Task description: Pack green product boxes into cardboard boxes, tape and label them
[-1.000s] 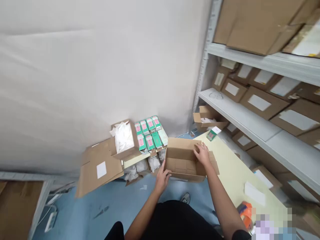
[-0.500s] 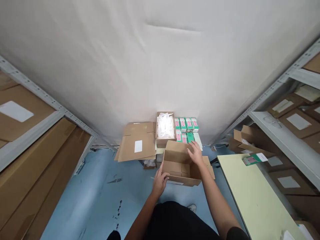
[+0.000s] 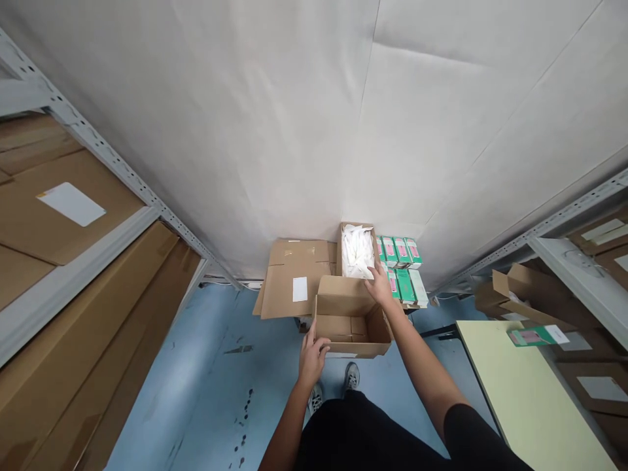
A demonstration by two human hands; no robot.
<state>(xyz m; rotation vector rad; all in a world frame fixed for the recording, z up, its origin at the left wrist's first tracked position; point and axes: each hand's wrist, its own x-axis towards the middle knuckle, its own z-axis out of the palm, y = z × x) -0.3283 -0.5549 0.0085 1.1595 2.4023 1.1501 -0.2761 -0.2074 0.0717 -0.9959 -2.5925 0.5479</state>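
Observation:
An open, empty-looking cardboard box (image 3: 343, 348) is in front of me, above the floor, with its far flap standing up. My left hand (image 3: 313, 358) grips its near left corner, thumb and fingers on the wall. My right hand (image 3: 379, 288) is closed on the far right edge near the raised flap; the forearm hides part of the right side. Just beyond stands a carton of white packets (image 3: 357, 252). To its right are green and pink product boxes (image 3: 403, 251) in rows. Flattened cardboard (image 3: 279, 288) with a white label lies to the left.
A pale yellow table (image 3: 524, 386) on the right bears a green package (image 3: 537, 335). Shelves with cartons (image 3: 63, 229) line the left, and more cartons (image 3: 596, 386) fill the right. A grey-white wall (image 3: 294, 131) closes off the front. Blue floor (image 3: 196, 366) lies below.
The view has turned left, so the surroundings sit farther right. Both hands have kept to the cardboard box, which has shifted left relative to the stacks. Both shoes now show beneath it.

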